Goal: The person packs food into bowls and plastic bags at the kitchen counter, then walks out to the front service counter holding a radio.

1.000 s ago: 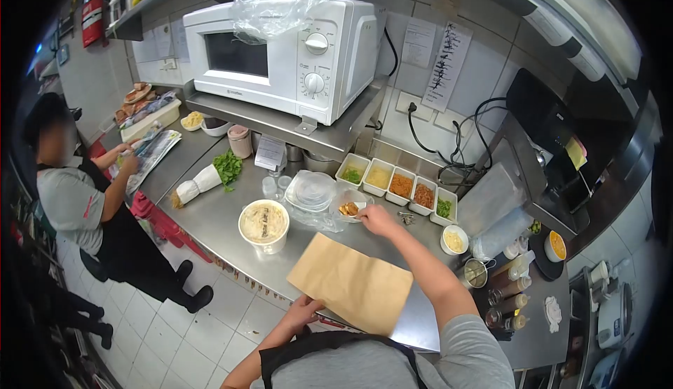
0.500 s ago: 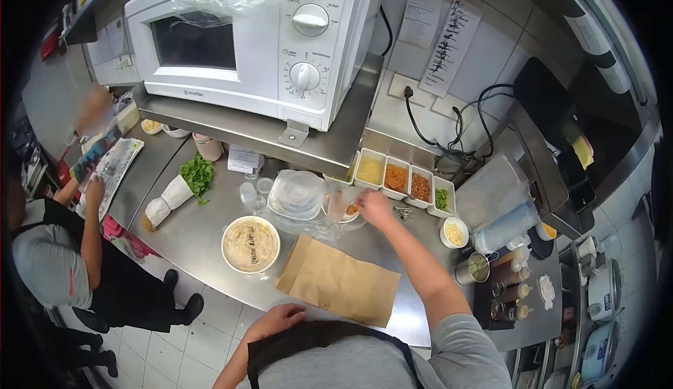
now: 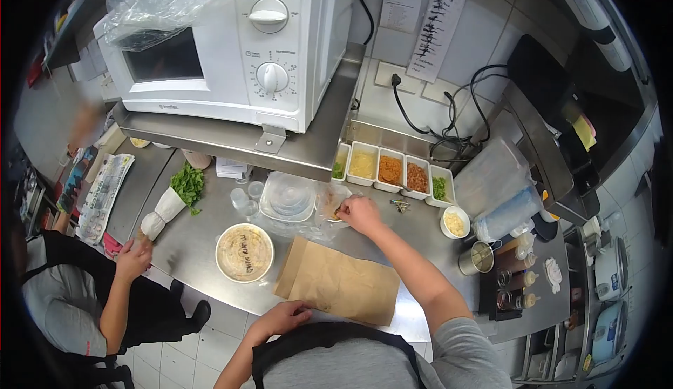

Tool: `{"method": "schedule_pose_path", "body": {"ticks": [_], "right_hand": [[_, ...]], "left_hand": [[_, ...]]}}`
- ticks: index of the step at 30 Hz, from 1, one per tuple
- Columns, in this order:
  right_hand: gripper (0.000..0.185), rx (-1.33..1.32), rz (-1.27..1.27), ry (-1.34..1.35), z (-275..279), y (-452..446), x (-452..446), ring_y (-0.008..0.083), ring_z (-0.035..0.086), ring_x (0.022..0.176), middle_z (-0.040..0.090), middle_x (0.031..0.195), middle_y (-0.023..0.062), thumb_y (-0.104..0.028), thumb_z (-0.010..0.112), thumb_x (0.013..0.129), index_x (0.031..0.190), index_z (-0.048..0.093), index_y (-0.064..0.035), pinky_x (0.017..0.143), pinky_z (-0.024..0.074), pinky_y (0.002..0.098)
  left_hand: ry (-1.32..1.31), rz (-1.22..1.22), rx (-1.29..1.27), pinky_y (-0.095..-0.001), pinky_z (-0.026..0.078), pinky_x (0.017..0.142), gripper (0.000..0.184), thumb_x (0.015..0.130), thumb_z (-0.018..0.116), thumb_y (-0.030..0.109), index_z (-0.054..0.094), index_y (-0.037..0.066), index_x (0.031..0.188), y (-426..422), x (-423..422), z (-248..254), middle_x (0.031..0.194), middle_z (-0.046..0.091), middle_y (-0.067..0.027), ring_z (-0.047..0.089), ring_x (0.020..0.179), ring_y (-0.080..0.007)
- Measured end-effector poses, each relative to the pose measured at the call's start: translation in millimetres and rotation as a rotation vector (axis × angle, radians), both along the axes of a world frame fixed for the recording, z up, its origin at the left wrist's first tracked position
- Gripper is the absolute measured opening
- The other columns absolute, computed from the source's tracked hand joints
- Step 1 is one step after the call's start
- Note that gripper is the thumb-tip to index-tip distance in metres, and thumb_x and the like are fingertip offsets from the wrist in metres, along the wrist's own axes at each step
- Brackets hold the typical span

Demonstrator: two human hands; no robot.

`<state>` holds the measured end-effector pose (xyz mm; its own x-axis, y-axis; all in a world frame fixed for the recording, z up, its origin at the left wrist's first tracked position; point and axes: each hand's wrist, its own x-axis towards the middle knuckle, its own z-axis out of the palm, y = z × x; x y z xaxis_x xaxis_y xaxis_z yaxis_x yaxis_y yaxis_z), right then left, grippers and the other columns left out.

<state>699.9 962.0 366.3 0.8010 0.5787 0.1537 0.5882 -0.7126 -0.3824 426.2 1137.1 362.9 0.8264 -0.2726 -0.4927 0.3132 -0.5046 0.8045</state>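
A brown paper bag [image 3: 340, 280] lies flat on the steel counter in front of me. My left hand [image 3: 284, 317] rests at the bag's lower left edge, its fingers curled, and what they hold, if anything, is hidden. Above the bag, my right hand [image 3: 359, 213] reaches into a small clear-sided bowl [image 3: 333, 197], its fingers pinched at the contents; what they grip is too small to tell. Left of the bag stands a round white tub [image 3: 244, 253] with writing on its lid. Clear plastic containers [image 3: 288, 196] sit just left of the small bowl.
A microwave [image 3: 224, 45] stands on a raised shelf. Behind my right hand is a row of topping trays [image 3: 390, 169]. Sauce bottles [image 3: 519, 277] and a metal cup [image 3: 477, 258] are at right. Wrapped greens [image 3: 186, 184] lie at left, near a co-worker's hand [image 3: 133, 258].
The view has shifted closer to the counter. My left hand let go of the bag's edge, then came back beside it. The co-worker's hand has moved from the printed packets to the wrapped greens.
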Motion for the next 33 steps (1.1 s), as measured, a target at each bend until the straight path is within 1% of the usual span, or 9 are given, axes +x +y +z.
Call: {"method": "schedule_pose_path", "body": {"ticks": [8, 10, 16, 22, 25, 29, 31, 32, 33], "right_hand": [[0.013, -0.113, -0.134, -0.082, -4, 5, 16, 0.0275, 0.061, 0.069, 0.063, 0.071, 0.0102, -0.021, 0.067, 0.068, 0.071, 0.064, -0.0087, 0.062, 0.0473, 0.0375], [0.015, -0.046, -0.12, -0.02, 1, 2, 19, 0.0289, 0.06, 0.067, 0.062, 0.07, 0.0117, -0.021, 0.067, 0.067, 0.072, 0.064, -0.0074, 0.06, 0.0475, 0.038], [0.018, -0.179, 0.076, -0.014, 19, 6, 12, 0.029, 0.061, 0.069, 0.063, 0.073, 0.0123, -0.023, 0.068, 0.068, 0.076, 0.066, -0.0071, 0.061, 0.0483, 0.0377], [0.02, -0.364, 0.016, -0.172, 22, 10, 11, 0.0294, 0.062, 0.072, 0.063, 0.073, 0.0148, -0.024, 0.067, 0.069, 0.077, 0.066, -0.0057, 0.063, 0.0488, 0.0382], [0.019, -0.217, 0.024, -0.073, 25, 6, 10, 0.0293, 0.062, 0.068, 0.063, 0.07, 0.0155, -0.022, 0.067, 0.069, 0.076, 0.065, -0.0039, 0.062, 0.0489, 0.0367], [0.018, 0.05, 0.0, 0.083, 10, -12, 15, 0.023, 0.06, 0.06, 0.063, 0.067, 0.0133, -0.019, 0.067, 0.072, 0.077, 0.065, -0.0019, 0.057, 0.0476, 0.0312], [0.018, 0.148, 0.0, 0.087, -2, -20, 17, 0.0196, 0.06, 0.057, 0.063, 0.066, 0.0116, -0.019, 0.066, 0.074, 0.078, 0.065, -0.0019, 0.055, 0.0469, 0.0289], [0.018, 0.304, -0.053, 0.322, -9, -23, 16, 0.0147, 0.058, 0.056, 0.064, 0.067, 0.0088, -0.019, 0.065, 0.077, 0.08, 0.064, -0.0011, 0.054, 0.046, 0.0258], [0.018, 0.464, -0.104, 0.552, -10, -27, 14, 0.0098, 0.056, 0.055, 0.064, 0.067, 0.0059, -0.018, 0.063, 0.08, 0.081, 0.064, -0.0002, 0.053, 0.0452, 0.0226]], "left_hand": [[-0.068, 0.061, -0.035, -0.0311, 0.044, 0.082, 0.036, 0.088, 0.053, 0.027, 0.052, 0.004, 0.116, 10, -12, -18, 0.102, 0.062, -0.0139, 0.058, 0.094, -0.0229], [-0.102, -0.003, -0.047, -0.0311, 0.044, 0.082, 0.035, 0.088, 0.053, 0.026, 0.052, 0.004, 0.115, 8, -9, -25, 0.102, 0.062, -0.0141, 0.058, 0.094, -0.0233], [-0.165, -0.022, -0.039, -0.033, 0.044, 0.081, 0.033, 0.088, 0.051, 0.028, 0.054, 0.005, 0.112, 5, -1, -18, 0.099, 0.061, -0.0158, 0.058, 0.092, -0.0257], [-0.228, -0.039, -0.099, -0.0333, 0.044, 0.081, 0.03, 0.087, 0.05, 0.023, 0.055, 0.006, 0.111, 4, 4, -21, 0.101, 0.06, -0.0161, 0.058, 0.092, -0.0264], [-0.212, 0.013, -0.121, -0.0327, 0.045, 0.08, 0.027, 0.086, 0.051, 0.02, 0.056, 0.005, 0.109, 0, 17, -9, 0.097, 0.061, -0.0156, 0.058, 0.092, -0.0261], [-0.662, 0.048, -0.181, -0.0351, 0.045, 0.077, 0.026, 0.082, 0.055, 0.015, 0.056, 0.001, 0.104, -16, 61, 16, 0.094, 0.058, -0.0143, 0.058, 0.088, -0.0265], [-0.837, 0.07, -0.137, -0.0362, 0.045, 0.077, 0.03, 0.08, 0.055, 0.013, 0.053, 0.0, 0.108, -23, 88, 21, 0.1, 0.055, -0.0154, 0.057, 0.089, -0.0277], [-0.841, 0.052, -0.145, -0.0362, 0.045, 0.077, 0.03, 0.08, 0.055, 0.013, 0.053, 0.0, 0.108, -28, 100, 20, 0.1, 0.055, -0.0154, 0.057, 0.089, -0.0277], [-0.909, 0.239, -0.053, -0.0365, 0.046, 0.077, 0.033, 0.08, 0.056, 0.011, 0.05, 0.0, 0.11, -34, 113, 17, 0.102, 0.053, -0.0161, 0.057, 0.09, -0.0279]]}}
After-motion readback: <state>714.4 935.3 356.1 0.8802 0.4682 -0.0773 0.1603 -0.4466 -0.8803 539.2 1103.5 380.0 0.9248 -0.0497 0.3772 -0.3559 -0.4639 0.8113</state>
